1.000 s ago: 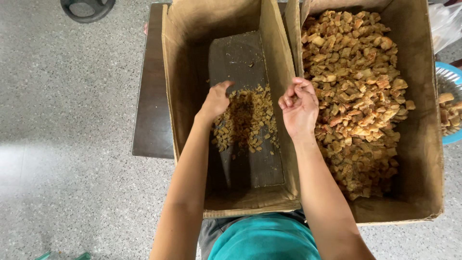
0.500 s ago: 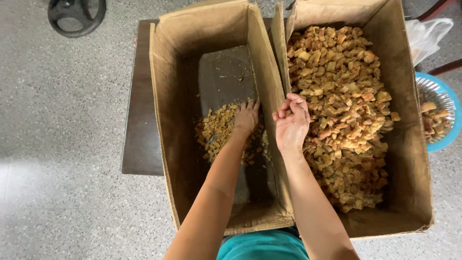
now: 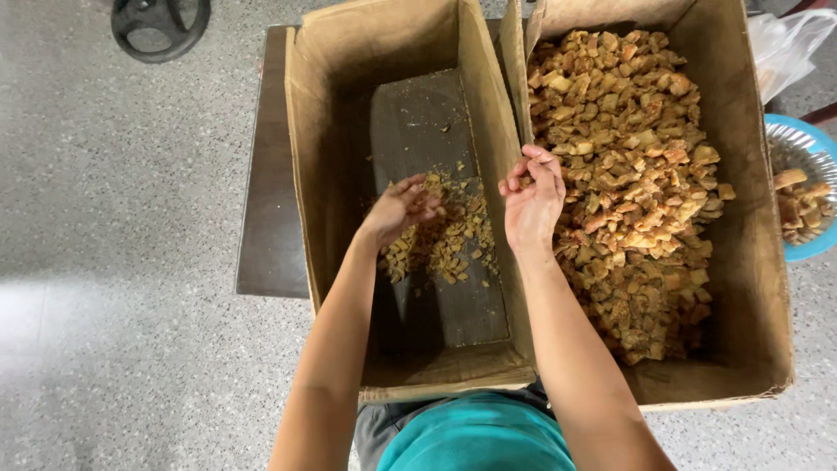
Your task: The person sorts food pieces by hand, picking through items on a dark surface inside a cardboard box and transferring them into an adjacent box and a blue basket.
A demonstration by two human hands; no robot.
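**Hands working over two cardboard boxes of golden chunks**

Forearms are reaching forward from the near edge of the dark table (image 3: 266, 218), both bare, both angling inward. The left hand (image 3: 399, 209) is hanging inside the left cardboard box (image 3: 318, 157), palm turned down and fingers curling loosely over the small heap of chunks (image 3: 449, 240); whether any pieces are lying inside that curl cannot be told, though the fingertips are sitting right at the heap's top edge. The right hand (image 3: 532, 196) is hovering above the wall shared by the two boxes, wrist bent, fingers bunching together against the thumb in a narrow pinch; something small may be sitting in that pinch, but it is too hidden to tell.

The left cardboard box is standing open and mostly bare, showing a dark floor with the small heap of chunks lying around its middle and a few crumbs scattering toward the far end. The right cardboard box (image 3: 758, 262), pressing against the left one, is holding a deep pile of chunks (image 3: 632, 174) covering nearly its whole floor, from the far wall down toward the near wall.

Beyond the right box's far right corner, a blue basket (image 3: 815, 249) is holding a few more pieces, and a white plastic bag (image 3: 785, 44) is lying just behind it. A black wheel-shaped object (image 3: 161, 22) is resting on the speckled floor (image 3: 113, 262), off the table's far left corner.
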